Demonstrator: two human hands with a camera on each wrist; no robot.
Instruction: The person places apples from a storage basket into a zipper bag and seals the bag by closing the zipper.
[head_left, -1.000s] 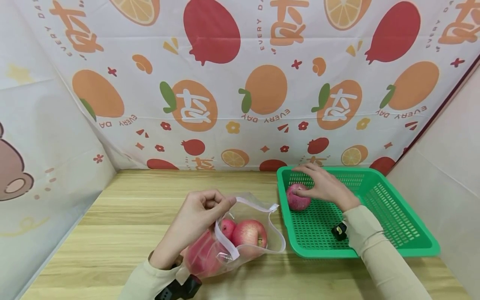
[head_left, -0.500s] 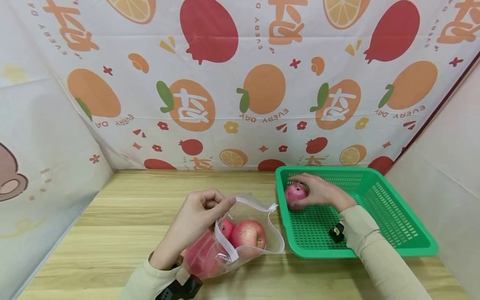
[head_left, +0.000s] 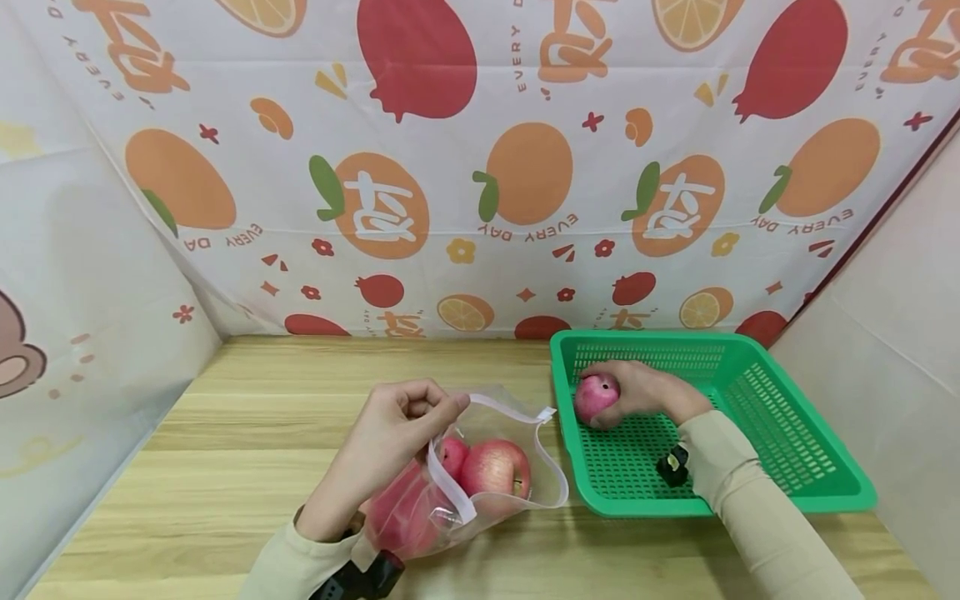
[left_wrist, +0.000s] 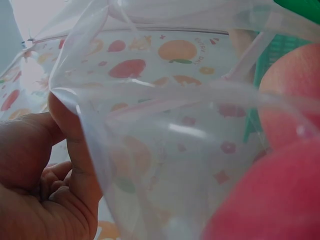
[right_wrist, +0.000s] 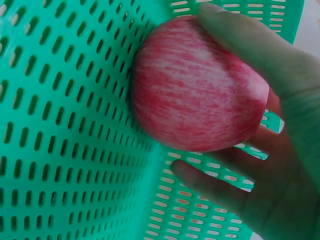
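Note:
My left hand [head_left: 405, 425] pinches the upper edge of a clear zip bag [head_left: 486, 510] between thumb and curled fingers, and the bag's mouth gapes to the right. Several red apples [head_left: 495, 467] lie inside it. In the left wrist view the thin plastic [left_wrist: 165, 125] stretches away from my thumb and finger, with two apples showing at right. At the left end of the green basket, my right hand [head_left: 641, 390] grips a pinkish-red apple [head_left: 597, 400]. The right wrist view shows thumb above and fingers around and below this apple [right_wrist: 200, 90], close by the slotted wall.
The green plastic basket [head_left: 720, 506] stands on a wood-grain table [head_left: 285, 417], just right of the bag. A fruit-print cloth [head_left: 457, 183] hangs behind, with pale cloth walls [head_left: 67, 250] at the sides. Dark wrist cameras [head_left: 367, 577] sit on both wrists.
My right hand has lowered onto the apple and closed its fingers round it; the apple has turned, showing its dark end. The left hand and bag have stayed nearly still.

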